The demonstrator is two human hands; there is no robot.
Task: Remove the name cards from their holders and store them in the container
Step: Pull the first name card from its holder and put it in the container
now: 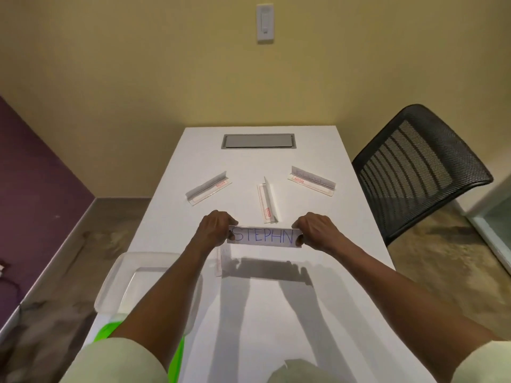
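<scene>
I hold a clear name card holder point(264, 237) lifted above the white table point(318, 313); the card inside reads "STEPHN" in blue. My left hand point(214, 228) grips its left end and my right hand point(313, 229) grips its right end. Another clear holder point(219, 261) lies under my left forearm. Three more holders rest farther back: one at the left point(208, 188), one in the middle point(266, 200), one at the right point(312, 180) with a faintly lettered card. A clear plastic container point(132, 283) sits at the table's left edge, partly hidden by my left arm.
A green lid point(106, 331) lies under the container near the table's front left corner. A grey cable hatch point(259, 140) is set in the far end of the table. A black mesh chair point(420, 170) stands at the right side.
</scene>
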